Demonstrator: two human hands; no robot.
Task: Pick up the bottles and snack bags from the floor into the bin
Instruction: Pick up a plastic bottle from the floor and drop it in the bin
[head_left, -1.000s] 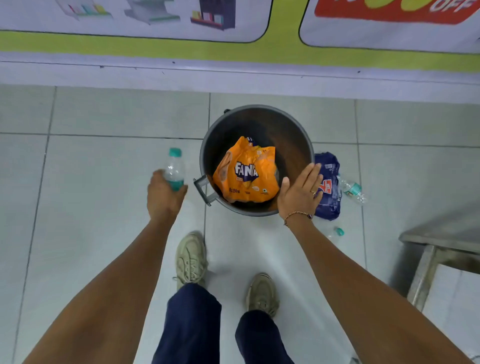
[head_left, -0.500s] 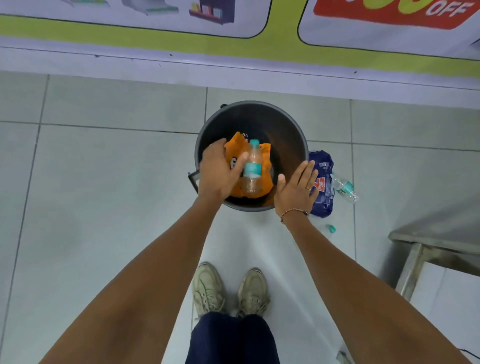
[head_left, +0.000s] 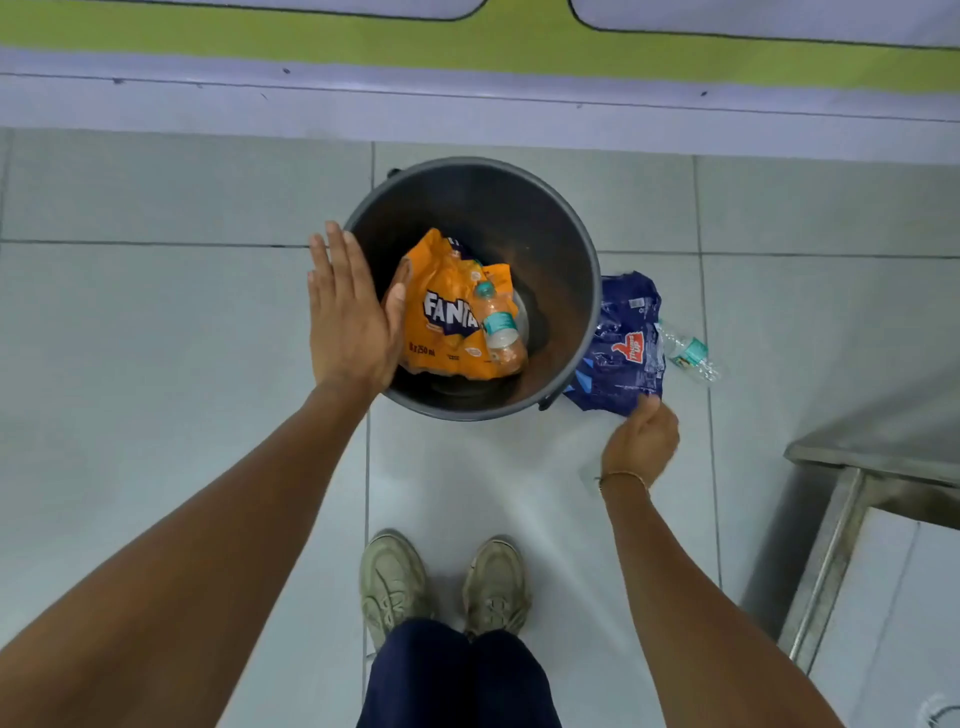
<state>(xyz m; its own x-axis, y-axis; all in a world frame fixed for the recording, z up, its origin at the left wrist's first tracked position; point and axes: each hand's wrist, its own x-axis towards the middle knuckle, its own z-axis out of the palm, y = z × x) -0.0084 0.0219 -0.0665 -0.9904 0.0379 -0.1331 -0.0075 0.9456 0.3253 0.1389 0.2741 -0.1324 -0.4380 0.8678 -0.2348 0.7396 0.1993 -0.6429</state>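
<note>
A round grey bin stands on the tiled floor. Inside it lie an orange Fanta bag and a small clear bottle with a teal cap on top of the bag. My left hand hovers flat and empty over the bin's left rim, fingers apart. A crumpled blue bag lies on the floor against the bin's right side. My right hand is closed at that bag's near edge, pinching it. Another clear bottle lies on the floor just right of the blue bag.
A metal table leg and frame stand at the right. A wall with a green stripe runs behind the bin. My two shoes are planted on the floor below the bin.
My left hand has let go of the bottle, which now lies in the bin on the orange bag. My right hand moved down and right from the rim to the blue bag's edge.
</note>
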